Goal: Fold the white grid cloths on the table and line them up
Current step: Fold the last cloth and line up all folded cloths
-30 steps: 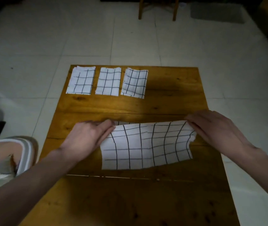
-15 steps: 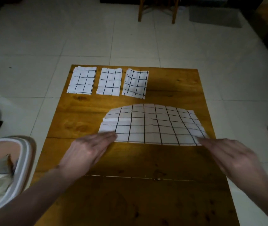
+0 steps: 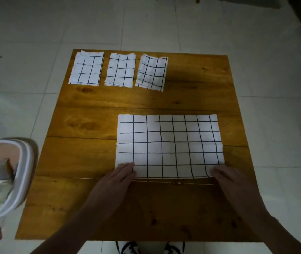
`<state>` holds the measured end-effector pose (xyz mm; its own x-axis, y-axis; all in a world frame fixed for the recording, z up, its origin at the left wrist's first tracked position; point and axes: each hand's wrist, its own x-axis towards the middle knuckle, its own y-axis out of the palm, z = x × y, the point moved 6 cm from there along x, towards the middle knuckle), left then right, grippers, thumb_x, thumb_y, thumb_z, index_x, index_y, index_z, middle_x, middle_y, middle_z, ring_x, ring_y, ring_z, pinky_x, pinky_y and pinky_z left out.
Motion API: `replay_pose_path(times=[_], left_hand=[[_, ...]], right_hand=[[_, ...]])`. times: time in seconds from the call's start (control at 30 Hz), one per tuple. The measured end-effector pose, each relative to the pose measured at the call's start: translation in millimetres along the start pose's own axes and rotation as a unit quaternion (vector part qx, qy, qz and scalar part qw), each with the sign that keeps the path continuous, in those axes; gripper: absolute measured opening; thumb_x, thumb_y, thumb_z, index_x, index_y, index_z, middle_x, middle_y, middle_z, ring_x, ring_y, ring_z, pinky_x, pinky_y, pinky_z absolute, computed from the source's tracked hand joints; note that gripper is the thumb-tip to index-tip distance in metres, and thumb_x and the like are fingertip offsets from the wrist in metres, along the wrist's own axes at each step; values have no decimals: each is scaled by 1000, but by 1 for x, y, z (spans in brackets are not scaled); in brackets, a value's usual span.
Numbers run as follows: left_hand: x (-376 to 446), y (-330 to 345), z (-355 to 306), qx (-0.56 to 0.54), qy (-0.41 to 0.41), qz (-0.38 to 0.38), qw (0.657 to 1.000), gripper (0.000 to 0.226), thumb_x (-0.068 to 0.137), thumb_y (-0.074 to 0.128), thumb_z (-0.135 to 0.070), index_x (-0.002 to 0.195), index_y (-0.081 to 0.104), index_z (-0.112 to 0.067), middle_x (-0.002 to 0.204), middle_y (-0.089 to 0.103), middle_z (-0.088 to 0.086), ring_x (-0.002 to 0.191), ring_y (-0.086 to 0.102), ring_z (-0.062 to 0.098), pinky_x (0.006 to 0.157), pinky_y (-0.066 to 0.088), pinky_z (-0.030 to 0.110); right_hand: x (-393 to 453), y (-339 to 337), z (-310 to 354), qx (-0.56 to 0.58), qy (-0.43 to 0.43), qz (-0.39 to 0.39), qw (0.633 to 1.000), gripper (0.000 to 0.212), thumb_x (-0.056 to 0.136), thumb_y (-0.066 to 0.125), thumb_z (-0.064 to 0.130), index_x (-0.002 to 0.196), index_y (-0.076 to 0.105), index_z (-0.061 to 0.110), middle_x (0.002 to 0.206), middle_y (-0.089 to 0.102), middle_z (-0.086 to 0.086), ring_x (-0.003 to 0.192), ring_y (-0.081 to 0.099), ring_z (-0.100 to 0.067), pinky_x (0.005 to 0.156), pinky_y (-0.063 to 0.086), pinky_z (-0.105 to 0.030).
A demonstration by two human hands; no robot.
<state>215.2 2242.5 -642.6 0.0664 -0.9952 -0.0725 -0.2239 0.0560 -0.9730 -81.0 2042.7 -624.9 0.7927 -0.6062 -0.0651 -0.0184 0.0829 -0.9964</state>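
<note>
Bin (image 3: 8, 173): off the worktop's (image 3: 83, 162) left edge.
Folded cloths, far row: first (image 3: 87, 68), second (image 3: 120, 70), third (image 3: 152, 72).
Open cloth (image 3: 169, 145): flat, near centre.
Left hand (image 3: 120, 178): fingers straight, pressing the near-left corner.
Right hand (image 3: 226, 177): flat on the near-right corner.
Advice: pinch both corners evenly, match edges before creasing.

No text, label, brand, number or sign can be read anywhere; the cloths (image 3: 169, 145) carry only a black grid on white.
</note>
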Motion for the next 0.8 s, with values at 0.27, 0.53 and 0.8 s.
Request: replay_pose_path(times=[0.27,0.53,0.8], left_hand=[[-16,11,-39,-9,-39,-44,998,67,108,36,-43,163,29,-6,172,20,15,160,18,29,126,20,46],[-5,33,-100,-78,-31,-29,996,80,106,37,-57,165,19,-7,174,13,11,162,11,25,127,28,48],[-3,47,-94,-58,-45,-16,997,76,109,23,-58,165,20,-5,174,15,12,162,11,25,126,24,47]], right_hand=[[-7,3,45,33,76,-27,996,60,109,24,44,149,52,10,151,54,-15,138,54,-33,110,47,-50],[5,25,152,86,-57,24,994,79,107,22,67,165,20,13,173,16,-5,160,12,-19,125,18,-45],[8,50,150,82,-41,78,993,82,106,21,70,166,10,16,175,5,-2,161,1,-15,128,9,-44]])
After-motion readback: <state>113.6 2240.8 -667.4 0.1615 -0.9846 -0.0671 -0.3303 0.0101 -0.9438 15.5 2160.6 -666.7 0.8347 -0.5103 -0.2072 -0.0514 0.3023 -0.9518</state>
